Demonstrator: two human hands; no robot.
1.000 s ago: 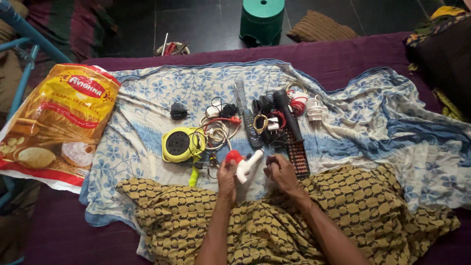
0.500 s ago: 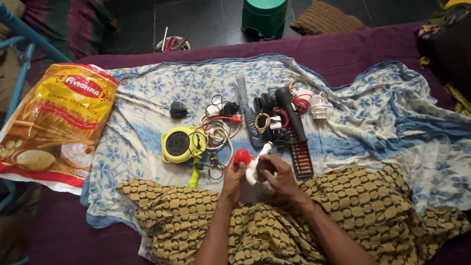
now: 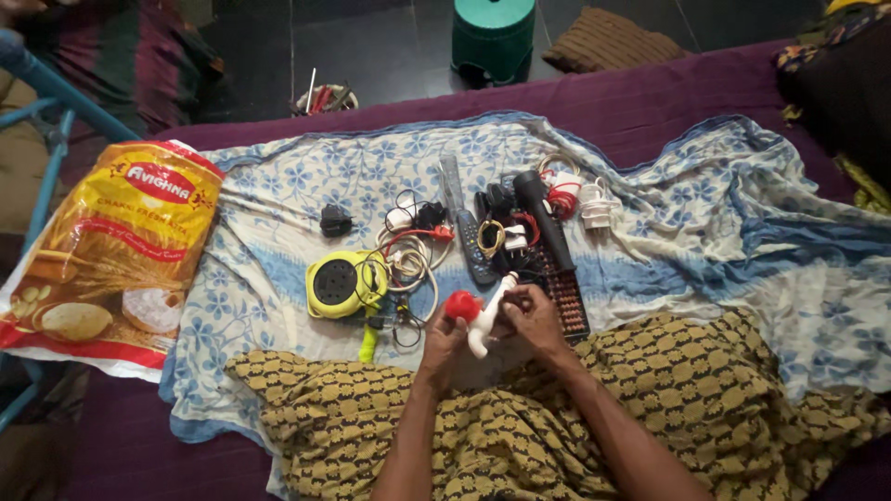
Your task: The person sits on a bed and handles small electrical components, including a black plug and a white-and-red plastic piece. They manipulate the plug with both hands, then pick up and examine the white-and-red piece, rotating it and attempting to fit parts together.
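Nearest the camera, a brown-and-yellow patterned cloth (image 3: 520,417) covers the lap at the near edge of the bed (image 3: 705,93). Above it both hands meet at centre: left hand (image 3: 444,341) and right hand (image 3: 531,318) are close together, both clasped on one small white object with a red end (image 3: 475,315). Red end sits at the left hand's fingertips; the white stem runs up and right toward the right hand, so the long axis is diagonal, near-left to far-right. Both hands touch it; neither is clearly nearer. Exact finger placement cannot be told. Just beyond the hands, on the blue floral sheet (image 3: 742,241): a yellow round cord reel (image 3: 339,283) to the left, coiled cables (image 3: 408,264), a dark remote control (image 3: 475,255), a black cylindrical torch-like item (image 3: 543,218), white plug (image 3: 594,204). Towards the left edge lies a large yellow food sack (image 3: 111,250). Farthest, on the floor, a green stool (image 3: 492,32).
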